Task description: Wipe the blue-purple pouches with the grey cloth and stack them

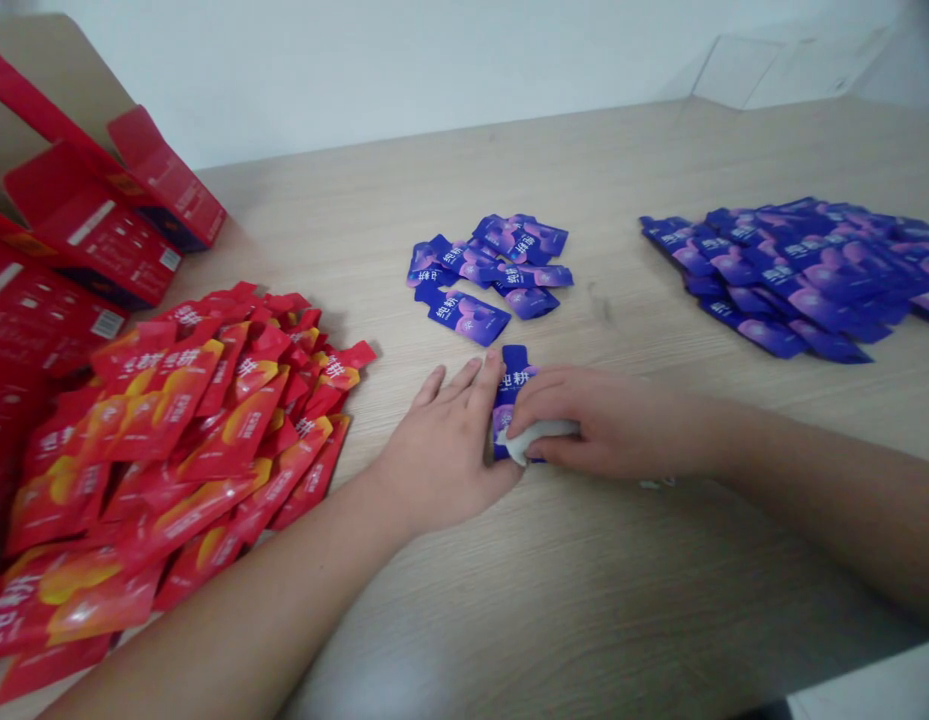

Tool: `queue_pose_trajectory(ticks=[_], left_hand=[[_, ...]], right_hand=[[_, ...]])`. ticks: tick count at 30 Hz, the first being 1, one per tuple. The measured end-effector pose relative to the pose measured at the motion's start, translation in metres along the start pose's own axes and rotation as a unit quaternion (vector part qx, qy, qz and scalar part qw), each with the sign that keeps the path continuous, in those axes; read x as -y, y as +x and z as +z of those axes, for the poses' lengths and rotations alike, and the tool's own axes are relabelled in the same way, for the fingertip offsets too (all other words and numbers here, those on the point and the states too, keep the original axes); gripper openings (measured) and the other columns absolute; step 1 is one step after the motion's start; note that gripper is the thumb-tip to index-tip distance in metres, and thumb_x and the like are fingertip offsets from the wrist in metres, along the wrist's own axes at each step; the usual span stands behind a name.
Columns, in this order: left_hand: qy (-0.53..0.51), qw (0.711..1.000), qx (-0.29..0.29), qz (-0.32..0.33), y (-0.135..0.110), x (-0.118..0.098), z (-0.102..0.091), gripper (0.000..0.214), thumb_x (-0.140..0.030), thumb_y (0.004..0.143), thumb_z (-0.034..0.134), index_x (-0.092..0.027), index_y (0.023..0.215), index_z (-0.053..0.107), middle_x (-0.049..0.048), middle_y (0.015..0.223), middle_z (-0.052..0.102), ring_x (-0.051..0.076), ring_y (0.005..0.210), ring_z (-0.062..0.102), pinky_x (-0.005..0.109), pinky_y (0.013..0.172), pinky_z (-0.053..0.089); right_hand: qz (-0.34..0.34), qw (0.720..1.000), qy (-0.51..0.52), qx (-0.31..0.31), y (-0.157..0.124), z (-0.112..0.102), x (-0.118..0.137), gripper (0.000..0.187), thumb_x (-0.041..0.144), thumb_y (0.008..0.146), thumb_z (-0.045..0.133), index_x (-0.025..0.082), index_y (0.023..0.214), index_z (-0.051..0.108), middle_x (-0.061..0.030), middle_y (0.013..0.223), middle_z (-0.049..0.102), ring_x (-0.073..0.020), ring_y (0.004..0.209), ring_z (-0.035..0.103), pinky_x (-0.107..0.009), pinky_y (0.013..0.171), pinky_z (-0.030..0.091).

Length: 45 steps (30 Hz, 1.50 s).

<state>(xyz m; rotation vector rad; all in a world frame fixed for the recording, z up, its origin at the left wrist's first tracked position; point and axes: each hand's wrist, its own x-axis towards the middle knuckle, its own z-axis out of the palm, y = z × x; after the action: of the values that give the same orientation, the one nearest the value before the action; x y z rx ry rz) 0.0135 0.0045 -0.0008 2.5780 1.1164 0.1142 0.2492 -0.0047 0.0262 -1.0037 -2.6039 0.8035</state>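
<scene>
- One flat, glossy, deep-blue sachet with pink-purple print and a narrow neck (514,375) lies face up between the two hands, neck pointing away from the person.
- A thin, white, soft-looking piece (550,430) sits over the sachet's lower part, under the right hand; its material is hard to tell.
- The step in hand looks like rubbing or wiping the sachet's face; the next move seems to call for steadying it flat while the white piece is worked over the print.
- The right hand (614,420) is closed in a pinch, thumb and fingers clamped on the white piece.
- The left hand (441,460) is laid flat, fingers extended, forefinger along the sachet's left edge, thumb near its lower end.
- Just beyond both hands is a small cluster of matching blue sachets (471,318).
- Farther out, past the right hand, spreads a larger blue heap (801,265).
- Left of the left hand are piled red-and-orange glossy sachets (231,430), with red cardboard boxes (134,250) behind, flaps raised.
</scene>
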Motion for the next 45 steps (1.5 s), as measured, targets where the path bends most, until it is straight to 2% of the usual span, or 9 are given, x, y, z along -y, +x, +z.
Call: queue_pose_trajectory(ticks=[11,15,18,23,29,33,36,40,45], left_hand=[[-0.014,1.000,-0.019,0.012,-0.001,0.004,0.003,0.105,-0.048,0.096,0.065,-0.011,0.176,0.006,0.0244,0.181,0.023,0.041,0.169,0.024,0.065,0.136,0.018],[-0.003,0.996,-0.019,0.089,-0.004,0.000,0.006,0.084,-0.047,0.096,0.071,-0.024,0.170,0.037,0.0169,0.183,0.024,0.044,0.171,0.011,0.071,0.134,0.017],[-0.006,0.991,-0.026,0.134,-0.004,-0.007,0.007,0.057,-0.056,0.097,0.074,-0.023,0.143,0.063,0.0156,0.172,0.046,0.040,0.167,0.031,0.062,0.137,0.022],[0.033,0.995,-0.071,0.055,-0.001,-0.014,0.004,0.026,-0.030,0.108,0.055,-0.019,0.130,0.064,0.0158,0.145,0.066,0.032,0.126,0.071,0.049,0.110,0.060],[0.091,0.987,-0.127,-0.037,-0.005,-0.013,-0.002,0.058,-0.012,0.104,0.046,-0.027,0.160,0.047,0.0117,0.173,0.044,0.031,0.123,0.075,0.043,0.083,0.070],[0.049,0.995,-0.091,0.004,-0.005,-0.014,-0.006,0.037,-0.026,0.110,0.046,-0.018,0.138,0.068,0.0147,0.153,0.064,0.033,0.131,0.070,0.050,0.111,0.060],[0.036,0.998,-0.054,0.024,-0.007,-0.012,-0.009,0.049,-0.048,0.112,0.048,-0.011,0.134,0.070,0.0218,0.150,0.066,0.039,0.138,0.065,0.055,0.120,0.051],[0.030,0.996,-0.046,0.072,-0.007,0.000,-0.009,0.088,-0.075,0.097,0.067,-0.014,0.159,0.052,0.0219,0.172,0.044,0.045,0.156,0.046,0.062,0.129,0.038],[-0.022,0.995,-0.003,0.098,0.000,0.013,0.003,0.116,-0.074,0.087,0.079,-0.011,0.169,0.027,0.0258,0.175,0.038,0.042,0.166,0.031,0.066,0.136,0.018]], right_hand=[[0.066,0.982,-0.132,-0.119,0.020,0.002,-0.044,0.023,0.028,0.101,0.067,0.019,0.118,0.080,-0.0129,0.117,0.078,-0.0329,0.119,0.072,-0.051,0.110,0.054],[0.121,0.964,-0.118,-0.205,0.021,0.004,-0.059,0.021,0.031,0.102,0.064,0.021,0.114,0.079,-0.0121,0.120,0.079,-0.0330,0.115,0.072,-0.050,0.103,0.057],[0.151,0.948,-0.088,-0.266,0.018,0.006,-0.063,0.021,0.036,0.101,0.067,0.024,0.115,0.078,-0.0091,0.121,0.080,-0.0319,0.115,0.073,-0.049,0.103,0.057],[0.155,0.933,-0.050,-0.322,0.016,0.006,-0.063,0.019,0.036,0.099,0.069,0.026,0.113,0.077,-0.0064,0.116,0.081,-0.0306,0.111,0.074,-0.050,0.103,0.058],[0.161,0.895,-0.045,-0.413,0.010,0.006,-0.061,0.021,0.039,0.099,0.069,0.026,0.115,0.075,-0.0086,0.115,0.080,-0.0318,0.108,0.074,-0.052,0.099,0.059],[0.136,0.887,-0.046,-0.438,0.006,0.008,-0.059,0.022,0.041,0.099,0.070,0.026,0.114,0.074,-0.0087,0.111,0.079,-0.0307,0.102,0.074,-0.050,0.094,0.060],[0.122,0.895,-0.041,-0.426,0.006,0.009,-0.059,0.021,0.040,0.100,0.070,0.026,0.114,0.074,-0.0084,0.112,0.079,-0.0300,0.103,0.074,-0.049,0.094,0.059],[0.107,0.901,-0.031,-0.419,0.006,0.006,-0.059,0.019,0.038,0.100,0.070,0.026,0.114,0.073,-0.0071,0.110,0.079,-0.0289,0.101,0.074,-0.048,0.093,0.059],[0.067,0.922,-0.006,-0.381,-0.002,0.009,-0.035,0.018,0.033,0.095,0.075,0.028,0.112,0.072,-0.0055,0.107,0.079,-0.0285,0.098,0.075,-0.046,0.089,0.061]])
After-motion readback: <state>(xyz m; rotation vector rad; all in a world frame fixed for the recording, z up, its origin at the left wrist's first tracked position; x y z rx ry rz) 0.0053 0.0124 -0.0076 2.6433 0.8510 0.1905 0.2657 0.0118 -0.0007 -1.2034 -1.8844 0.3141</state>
